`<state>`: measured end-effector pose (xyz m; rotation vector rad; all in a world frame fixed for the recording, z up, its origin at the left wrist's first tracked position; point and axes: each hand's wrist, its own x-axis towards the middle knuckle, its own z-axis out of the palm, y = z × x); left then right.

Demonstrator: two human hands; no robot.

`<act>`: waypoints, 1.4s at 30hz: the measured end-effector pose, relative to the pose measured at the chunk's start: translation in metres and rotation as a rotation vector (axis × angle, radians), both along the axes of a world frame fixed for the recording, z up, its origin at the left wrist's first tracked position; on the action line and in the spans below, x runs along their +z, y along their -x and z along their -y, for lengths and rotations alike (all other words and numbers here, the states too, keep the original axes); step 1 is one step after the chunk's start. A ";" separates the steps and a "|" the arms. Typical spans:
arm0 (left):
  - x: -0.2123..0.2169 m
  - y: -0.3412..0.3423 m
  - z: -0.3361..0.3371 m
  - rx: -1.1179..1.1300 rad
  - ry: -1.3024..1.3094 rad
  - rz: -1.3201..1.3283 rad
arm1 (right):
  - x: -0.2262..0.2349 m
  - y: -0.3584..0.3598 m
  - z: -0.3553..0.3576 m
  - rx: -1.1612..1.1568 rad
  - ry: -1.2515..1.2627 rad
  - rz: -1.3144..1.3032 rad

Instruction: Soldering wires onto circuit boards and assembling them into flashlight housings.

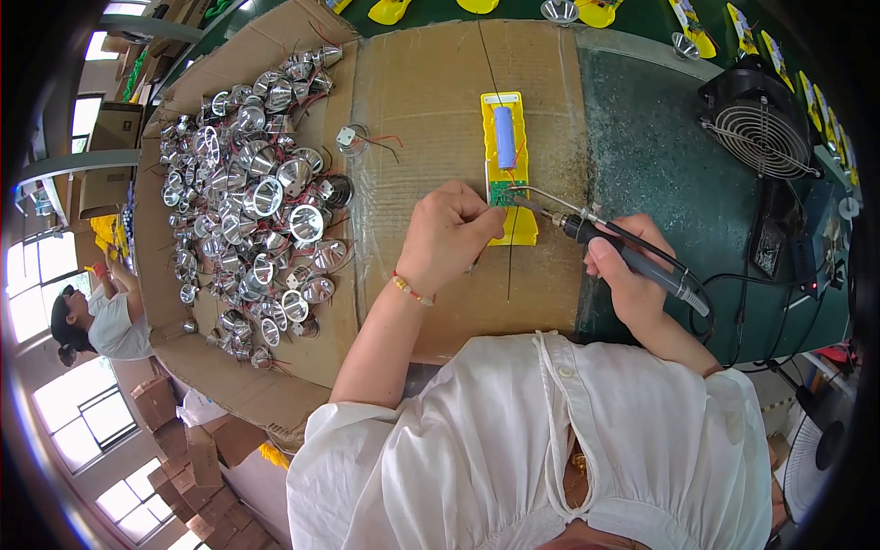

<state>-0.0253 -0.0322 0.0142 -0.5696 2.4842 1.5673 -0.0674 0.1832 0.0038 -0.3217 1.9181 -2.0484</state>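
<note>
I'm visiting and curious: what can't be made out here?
Head view: what, if anything, the bare left hand pinches; hidden by its own fingers.
Head view: whether the slim dark soldering tool touches the small green circuit board; too small.
Head view: the far end of a curved yellow plastic casing; cut off by the upper edge.

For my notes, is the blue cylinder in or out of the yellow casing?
In: the blue cylinder lies within the yellow casing, whose edges flank it.

Bare cardboard is left open ahead of the left hand, bounded leftward by heaped reflectors.
</note>
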 end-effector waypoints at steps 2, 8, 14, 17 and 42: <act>-0.003 0.000 -0.001 0.015 -0.004 -0.028 | -0.001 0.001 0.001 0.005 0.007 0.015; -0.007 -0.001 -0.003 0.032 0.009 -0.050 | -0.005 0.001 -0.001 0.017 -0.010 0.027; -0.005 0.000 -0.001 0.018 0.029 -0.016 | 0.002 0.002 -0.009 -0.041 0.058 0.027; -0.004 -0.001 -0.001 0.024 0.053 -0.026 | 0.001 0.002 -0.016 -0.060 0.051 0.032; 0.062 0.233 -0.001 -0.225 0.592 0.022 | -0.025 0.016 -0.054 -0.210 0.046 0.163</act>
